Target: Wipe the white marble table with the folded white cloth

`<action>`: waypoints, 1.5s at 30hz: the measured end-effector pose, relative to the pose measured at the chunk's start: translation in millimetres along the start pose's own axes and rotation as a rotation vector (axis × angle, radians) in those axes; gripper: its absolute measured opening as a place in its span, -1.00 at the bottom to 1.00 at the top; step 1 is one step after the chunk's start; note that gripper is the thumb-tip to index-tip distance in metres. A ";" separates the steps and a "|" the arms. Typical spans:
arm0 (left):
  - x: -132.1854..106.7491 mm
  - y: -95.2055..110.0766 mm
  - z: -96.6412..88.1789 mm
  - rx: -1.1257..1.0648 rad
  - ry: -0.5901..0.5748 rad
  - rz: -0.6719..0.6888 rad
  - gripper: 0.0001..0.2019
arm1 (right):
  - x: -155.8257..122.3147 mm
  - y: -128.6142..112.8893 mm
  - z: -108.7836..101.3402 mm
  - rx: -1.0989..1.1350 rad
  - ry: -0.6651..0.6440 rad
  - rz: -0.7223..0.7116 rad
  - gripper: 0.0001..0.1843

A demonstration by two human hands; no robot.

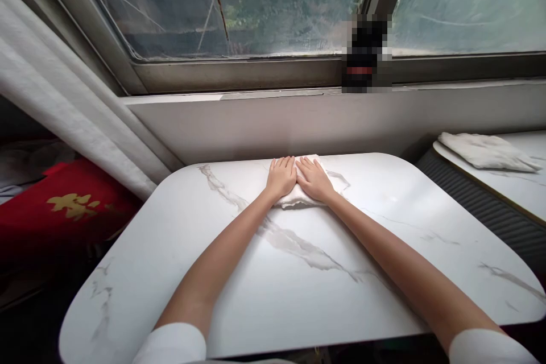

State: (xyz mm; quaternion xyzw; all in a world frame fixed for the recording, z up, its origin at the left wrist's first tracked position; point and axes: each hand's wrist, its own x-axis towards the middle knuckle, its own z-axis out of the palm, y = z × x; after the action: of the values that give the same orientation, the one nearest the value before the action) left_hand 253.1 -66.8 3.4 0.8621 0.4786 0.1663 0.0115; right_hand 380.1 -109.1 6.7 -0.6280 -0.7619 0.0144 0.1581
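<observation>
Both arms reach out over a white marble-patterned table (239,296) to its far edge. There, a folded white cloth (294,199) lies flat on the tabletop. My left hand (282,176) rests palm down on the cloth's left part, fingers stretched out forward. Beside it, my right hand (314,179) presses flat on the right part, its fingers straight. The two hands touch or nearly touch at the thumbs. Much of the cloth is hidden under them; its near edge shows below the wrists.
A window with a metal frame (243,75) rises behind the table. Left hang a pale curtain (63,79) and a red cloth item with gold print (72,205). Another white cloth (486,151) lies on a second marble-patterned surface (529,196) at right.
</observation>
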 end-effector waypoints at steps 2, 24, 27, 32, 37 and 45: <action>-24.9 5.9 -6.3 -0.003 -0.027 0.034 -0.55 | -24.7 -9.7 -2.5 0.075 0.004 0.001 -0.43; -119.4 -31.4 -47.2 -0.006 -0.116 0.019 -0.52 | -60.6 -87.1 3.0 0.033 -0.069 -0.160 -0.34; -75.7 -67.0 -41.2 0.019 -0.122 0.006 -0.53 | -5.8 -85.7 17.0 0.020 -0.034 -0.127 -0.35; -24.0 -107.5 -39.8 0.092 -0.167 -0.034 -0.52 | 57.2 -86.4 31.3 -0.001 -0.029 -0.133 -0.37; -15.3 -113.5 -39.0 0.100 -0.205 -0.084 -0.50 | 68.9 -88.1 36.8 0.006 -0.002 -0.131 -0.37; -94.4 -92.6 -50.6 0.058 -0.119 -0.038 -0.51 | -9.3 -123.6 28.8 0.071 -0.005 -0.150 -0.34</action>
State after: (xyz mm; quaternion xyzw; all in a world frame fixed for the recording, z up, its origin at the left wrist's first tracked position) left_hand 116.1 -101.9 8.6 0.8610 0.4982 0.1007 0.0180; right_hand 256.5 -139.1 4.5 -0.5632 -0.8061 0.0314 0.1789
